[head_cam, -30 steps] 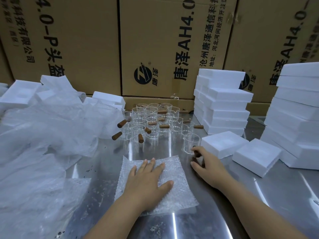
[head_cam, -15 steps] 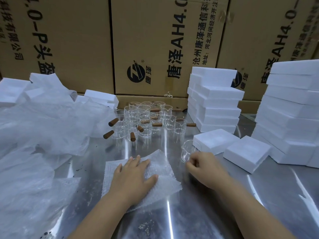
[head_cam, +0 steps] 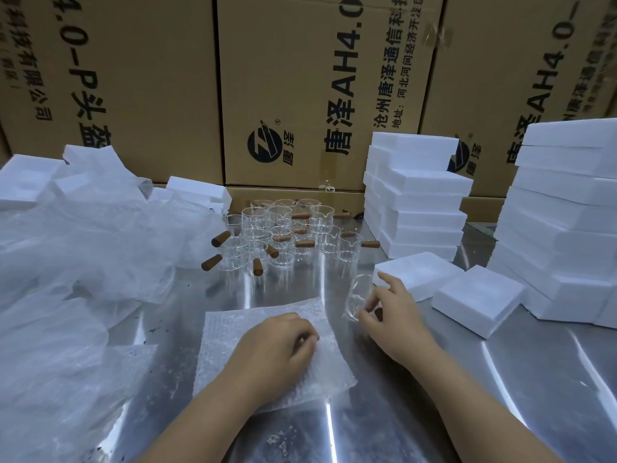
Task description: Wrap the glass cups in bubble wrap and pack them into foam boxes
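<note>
Bare left grip (head_cam: 277, 345) on bare left forearm (head_cam: 207, 416), bare right grip (head_cam: 395, 317) on bare right forearm (head_cam: 474, 406).

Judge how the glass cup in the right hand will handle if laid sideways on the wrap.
Probably fragile and slippery: the glass cup is thin-looking clear glass, pinched by the right hand. Its round wall may let it roll, though the handle should stop that.

The brown cardboard cartons (head_cam: 300, 95) read "唐泽AH4.0".
</note>
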